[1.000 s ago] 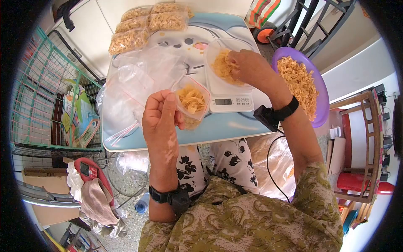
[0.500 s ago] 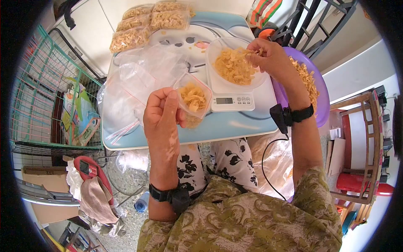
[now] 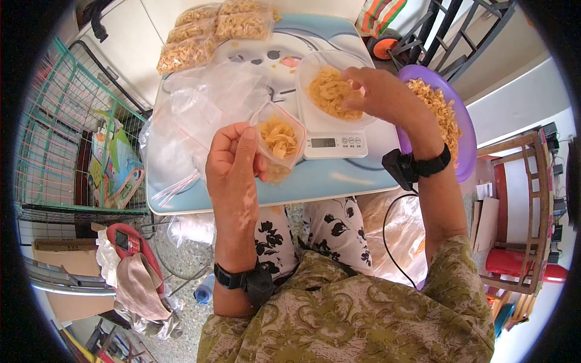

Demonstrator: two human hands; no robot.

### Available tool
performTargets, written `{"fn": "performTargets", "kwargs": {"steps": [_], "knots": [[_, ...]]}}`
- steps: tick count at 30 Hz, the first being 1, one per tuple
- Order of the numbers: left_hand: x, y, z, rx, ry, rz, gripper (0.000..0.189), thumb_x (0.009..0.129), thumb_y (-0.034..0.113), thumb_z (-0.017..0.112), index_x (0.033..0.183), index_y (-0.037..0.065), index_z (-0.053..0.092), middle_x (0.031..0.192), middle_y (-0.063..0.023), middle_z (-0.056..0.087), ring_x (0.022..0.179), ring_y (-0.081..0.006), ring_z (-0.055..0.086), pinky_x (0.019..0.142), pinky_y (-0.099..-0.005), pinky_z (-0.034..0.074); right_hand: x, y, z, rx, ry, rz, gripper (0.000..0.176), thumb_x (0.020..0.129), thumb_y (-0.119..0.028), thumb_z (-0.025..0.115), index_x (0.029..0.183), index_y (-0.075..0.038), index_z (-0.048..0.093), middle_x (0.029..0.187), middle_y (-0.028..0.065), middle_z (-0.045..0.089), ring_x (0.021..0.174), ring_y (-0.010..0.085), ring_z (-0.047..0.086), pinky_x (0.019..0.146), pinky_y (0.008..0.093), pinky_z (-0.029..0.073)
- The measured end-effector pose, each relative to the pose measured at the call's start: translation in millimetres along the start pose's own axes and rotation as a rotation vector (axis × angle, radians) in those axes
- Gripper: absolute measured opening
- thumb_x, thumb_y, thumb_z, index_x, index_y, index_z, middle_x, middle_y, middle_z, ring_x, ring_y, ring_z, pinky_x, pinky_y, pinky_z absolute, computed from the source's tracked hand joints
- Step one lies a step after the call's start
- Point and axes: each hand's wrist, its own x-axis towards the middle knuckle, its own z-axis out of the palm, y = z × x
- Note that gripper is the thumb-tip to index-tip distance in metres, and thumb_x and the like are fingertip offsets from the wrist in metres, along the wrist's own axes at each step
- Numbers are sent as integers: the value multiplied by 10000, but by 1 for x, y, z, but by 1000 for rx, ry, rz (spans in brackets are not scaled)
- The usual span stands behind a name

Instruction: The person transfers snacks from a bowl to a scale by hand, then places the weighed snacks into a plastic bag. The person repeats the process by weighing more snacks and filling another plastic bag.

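My left hand (image 3: 233, 154) is closed on the edge of a small clear zip bag (image 3: 298, 136), its mouth spread open. Pale yellow dried flakes (image 3: 278, 138) lie in the bag. A translucent bowl (image 3: 305, 65) of similar flakes (image 3: 330, 94) rests on a white kitchen scale (image 3: 357, 149); the small figures on the display are hard to read. Over the bowl's right side is my right hand (image 3: 381, 94), its bent fingers and thumb apart close to the flakes. I see nothing gripped between them, though some fingertips are partly hidden.
Empty clear bags (image 3: 200, 103) are heaped on the left of the small table (image 3: 345, 187). Several filled bags (image 3: 212, 33) are stacked at its far left corner. A purple basin (image 3: 463, 121) of dried pieces stands at the right, and a green wire cage (image 3: 60, 139) at the left.
My right hand has moved left and down over the bowl; the flakes that were pinched in its fingers are no longer seen there. My left hand and the zip bag have stayed nearly still.
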Motion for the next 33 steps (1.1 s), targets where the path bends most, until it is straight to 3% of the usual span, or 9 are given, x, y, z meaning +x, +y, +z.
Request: {"fn": "performTargets", "kwargs": {"steps": [4,8,20,23,25,26,29,31,33], "knots": [[0,0,0,-1,-10,5,197,963,222,631,1048,48,598,740,19,549,576,-55,491,486,-208,394,-4,-18,-7,-200,-135,-48,538,786,-222,702,1291,-98,566,1090,161,609,976,327,623,842,402,502],[0,0,0,-1,-10,7,196,962,225,632,1043,50,599,739,20,547,577,-56,492,484,-208,392,5,-26,-5,-253,-224,-19,549,775,-206,700,1300,-116,565,1060,147,608,958,351,623,825,423,503],[1,-1,-3,-17,-1,6,193,964,211,628,1059,46,594,757,19,558,583,-55,494,483,-210,391,18,-11,14,-194,-99,-206,323,774,-90,630,1095,-76,658,955,149,624,852,361,631,768,432,506],[0,0,-3,-11,-1,3,193,964,210,628,1061,46,594,756,20,557,582,-54,495,483,-208,391,14,-6,5,-60,-57,-208,279,787,-62,618,1063,-62,662,932,144,632,833,324,636,754,383,512],[-1,1,-3,-6,5,2,194,964,211,628,1061,47,594,752,21,555,579,-52,495,482,-208,391,12,0,2,39,97,-225,261,798,-45,625,1056,-55,665,884,95,650,799,218,646,739,333,512],[-1,1,-2,-6,3,2,194,964,211,628,1061,47,594,752,21,555,579,-52,495,482,-208,391,11,2,1,38,99,-224,261,798,-45,625,1056,-55,665,884,95,650,799,218,646,739,333,512],[0,0,-2,3,2,-3,198,961,215,632,1060,48,595,746,24,553,575,-51,493,481,-207,390,10,0,-3,266,141,-96,257,825,-124,666,1074,-64,655,902,134,679,760,236,674,681,350,548],[0,0,-1,6,5,-5,197,958,219,635,1054,51,596,741,25,552,569,-50,492,479,-205,388,7,-3,-7,596,76,153,207,868,-103,650,1058,-21,655,852,82,677,716,129,655,611,274,551],[-1,0,0,4,3,-4,198,956,221,638,1051,52,596,739,24,554,566,-49,492,477,-204,387,8,1,-5,636,91,147,188,882,-111,643,1040,-9,658,839,63,665,704,110,644,593,259,551]]}}
